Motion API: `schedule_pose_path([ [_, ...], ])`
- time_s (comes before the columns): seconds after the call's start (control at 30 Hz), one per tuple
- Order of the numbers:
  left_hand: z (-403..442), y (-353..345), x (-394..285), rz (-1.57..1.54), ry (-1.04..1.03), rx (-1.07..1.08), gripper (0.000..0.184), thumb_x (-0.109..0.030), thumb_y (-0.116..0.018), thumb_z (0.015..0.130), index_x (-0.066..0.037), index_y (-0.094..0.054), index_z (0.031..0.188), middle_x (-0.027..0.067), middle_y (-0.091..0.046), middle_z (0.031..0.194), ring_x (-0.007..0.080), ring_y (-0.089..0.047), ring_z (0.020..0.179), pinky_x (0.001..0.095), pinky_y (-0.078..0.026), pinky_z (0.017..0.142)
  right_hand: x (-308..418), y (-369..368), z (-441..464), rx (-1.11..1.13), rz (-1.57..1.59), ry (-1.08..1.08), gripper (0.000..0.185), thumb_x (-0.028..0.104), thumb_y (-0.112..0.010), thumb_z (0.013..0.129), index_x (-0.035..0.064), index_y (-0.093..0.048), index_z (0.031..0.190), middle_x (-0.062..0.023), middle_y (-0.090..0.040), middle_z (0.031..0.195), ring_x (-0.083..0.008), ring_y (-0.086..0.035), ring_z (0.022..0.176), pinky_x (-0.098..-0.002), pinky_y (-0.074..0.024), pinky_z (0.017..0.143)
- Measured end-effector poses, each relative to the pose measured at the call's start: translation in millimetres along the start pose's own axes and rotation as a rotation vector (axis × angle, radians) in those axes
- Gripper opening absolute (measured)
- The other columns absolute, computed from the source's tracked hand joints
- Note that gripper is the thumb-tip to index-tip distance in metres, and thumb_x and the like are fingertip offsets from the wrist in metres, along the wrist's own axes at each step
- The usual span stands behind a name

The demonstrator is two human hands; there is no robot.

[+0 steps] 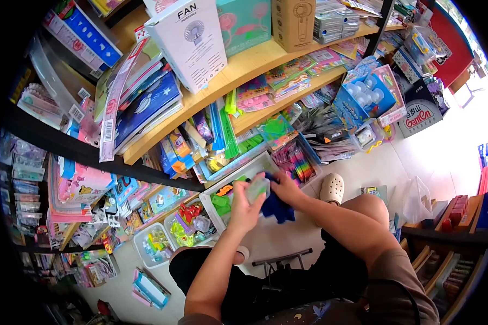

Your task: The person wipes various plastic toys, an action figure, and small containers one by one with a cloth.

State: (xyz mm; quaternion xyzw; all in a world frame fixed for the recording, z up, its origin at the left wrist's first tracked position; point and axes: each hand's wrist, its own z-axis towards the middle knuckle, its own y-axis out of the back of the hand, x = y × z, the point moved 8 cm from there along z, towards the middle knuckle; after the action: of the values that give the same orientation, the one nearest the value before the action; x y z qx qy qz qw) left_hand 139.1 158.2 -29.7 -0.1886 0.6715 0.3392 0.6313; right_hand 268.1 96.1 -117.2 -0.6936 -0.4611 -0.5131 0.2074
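Note:
My left hand point(246, 207) is closed around a small, pale green, see-through item point(257, 187) whose exact kind I cannot make out. Fingers of my right hand point(286, 189) grip a dark blue cloth point(279, 210), which hangs down beside the item. Some of the cloth shows behind the item's upper edge; whether it touches is unclear. Both hands are above a light grey bin point(216, 216) holding bright green and orange pieces. Just beyond them, a bin of rainbow-striped packets point(299, 162) stands under the lower shelf.
A wooden shelf point(244, 69) carries a white fan box point(192, 46) and notebooks. Clear tubs of small toys point(153, 245) stand on the floor at left. A folding stool's metal frame point(282, 259) is between my legs. At right are a plastic bag point(417, 200) and wooden racks point(444, 271).

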Motion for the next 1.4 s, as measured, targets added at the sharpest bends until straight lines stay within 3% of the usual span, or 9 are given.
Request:
schedule_pose_path([
  [0.1, 14, 5, -4, -0.644, 0.193, -0.01, 0.03, -0.015, -0.052, 0.091, -0.003, -0.041, 0.116, 0.0056, -0.048, 0.12, 0.0109, -0.047, 0.106, 0.0257, -0.038, 0.09, -4, -31, -30, 0.288, 0.539, -0.322, 0.026, 0.021, -0.052, 0.087, 0.0029, -0.056, 0.106, -0.0086, -0.063, 0.097, -0.0213, -0.061, 0.089, -0.0359, -0.047, 0.081],
  [0.2, 11, 0, 22, -0.53, 0.407, -0.033, 0.042, -0.026, -0.053, 0.091, -0.004, -0.041, 0.125, 0.0065, -0.045, 0.122, 0.0135, -0.046, 0.108, 0.0261, -0.037, 0.092, 24, -24, -32, 0.312, 1.003, -0.391, 0.031, 0.028, -0.049, 0.089, 0.0055, -0.056, 0.109, -0.0085, -0.063, 0.1, -0.0214, -0.06, 0.092, -0.0356, -0.0468, 0.086],
  [0.23, 10, -5, 22, -0.347, 0.365, -0.027, 0.049, -0.032, -0.055, 0.089, -0.002, -0.04, 0.124, 0.0084, -0.041, 0.124, 0.0158, -0.044, 0.111, 0.028, -0.034, 0.095, 31, -24, -33, 0.377, 1.07, -0.434, 0.042, 0.042, -0.046, 0.09, 0.0076, -0.055, 0.112, -0.0089, -0.062, 0.105, -0.0221, -0.06, 0.094, -0.0364, -0.0459, 0.089],
  [0.33, 5, -12, 17, 0.089, 0.027, -0.094, 0.04, -0.032, -0.055, 0.088, 0.001, -0.043, 0.106, 0.0168, -0.041, 0.121, 0.0252, -0.043, 0.111, 0.0325, -0.032, 0.096, 51, -22, -52, 0.431, 1.018, -0.415, 0.053, 0.054, -0.044, 0.088, 0.0086, -0.055, 0.113, -0.0097, -0.061, 0.11, -0.0232, -0.059, 0.097, -0.0374, -0.0455, 0.089],
  [0.43, 4, -7, 21, 0.126, -0.015, -0.183, 0.036, -0.028, -0.057, 0.088, 0.001, -0.042, 0.101, 0.0182, -0.043, 0.116, 0.0278, -0.047, 0.103, 0.0332, -0.036, 0.091, 44, -32, -66, 0.515, 0.883, -0.489, 0.067, 0.064, -0.042, 0.084, 0.0082, -0.05, 0.12, -0.0086, -0.058, 0.115, -0.0222, -0.058, 0.099, -0.0378, -0.0446, 0.089],
  [0.63, 0, 10, 15, 0.029, 0.14, -0.307, 0.032, -0.03, -0.049, 0.092, 0.001, -0.044, 0.099, 0.0132, -0.053, 0.098, 0.0229, -0.052, 0.087, 0.0325, -0.041, 0.079, 44, -31, -58, 0.47, 0.615, -0.322, 0.053, 0.032, -0.067, 0.08, 0.0026, -0.048, 0.119, -0.0103, -0.06, 0.102, -0.0142, -0.062, 0.084, -0.0278, -0.0518, 0.067],
  [0.8, 4, 8, 18, -0.545, 0.441, -0.23, 0.039, -0.037, -0.044, 0.094, 0.001, -0.055, 0.098, 0.0068, -0.057, 0.095, 0.015, -0.052, 0.084, 0.029, -0.04, 0.08, 37, -26, -50, 0.403, 0.687, -0.365, 0.051, 0.035, -0.067, 0.079, -0.0022, -0.054, 0.111, -0.01, -0.063, 0.094, -0.0164, -0.063, 0.076, -0.0282, -0.0521, 0.067],
  [1.1, 1, 16, 14, -0.255, 0.422, 0.085, 0.037, -0.032, -0.059, 0.086, -0.007, -0.052, 0.06, -0.001, -0.053, 0.075, 0.0073, -0.045, 0.068, 0.0229, -0.033, 0.065, 43, -25, -67, 0.628, 0.692, -0.532, 0.054, 0.042, -0.067, 0.078, -0.0016, -0.057, 0.109, -0.011, -0.064, 0.094, -0.0192, -0.064, 0.077, -0.0328, -0.0528, 0.07],
  [1.4, -5, 15, 39, -0.636, 0.643, -0.213, 0.018, -0.027, -0.066, 0.079, -0.01, -0.061, 0.081, -0.0045, -0.046, 0.063, 0.0072, -0.042, 0.06, 0.0227, -0.032, 0.058, 29, -34, -63, 0.56, 0.67, -0.582, 0.065, 0.056, -0.053, 0.083, 0.0038, -0.049, 0.121, -0.0098, -0.058, 0.113, -0.0193, -0.059, 0.094, -0.0341, -0.0481, 0.083],
])
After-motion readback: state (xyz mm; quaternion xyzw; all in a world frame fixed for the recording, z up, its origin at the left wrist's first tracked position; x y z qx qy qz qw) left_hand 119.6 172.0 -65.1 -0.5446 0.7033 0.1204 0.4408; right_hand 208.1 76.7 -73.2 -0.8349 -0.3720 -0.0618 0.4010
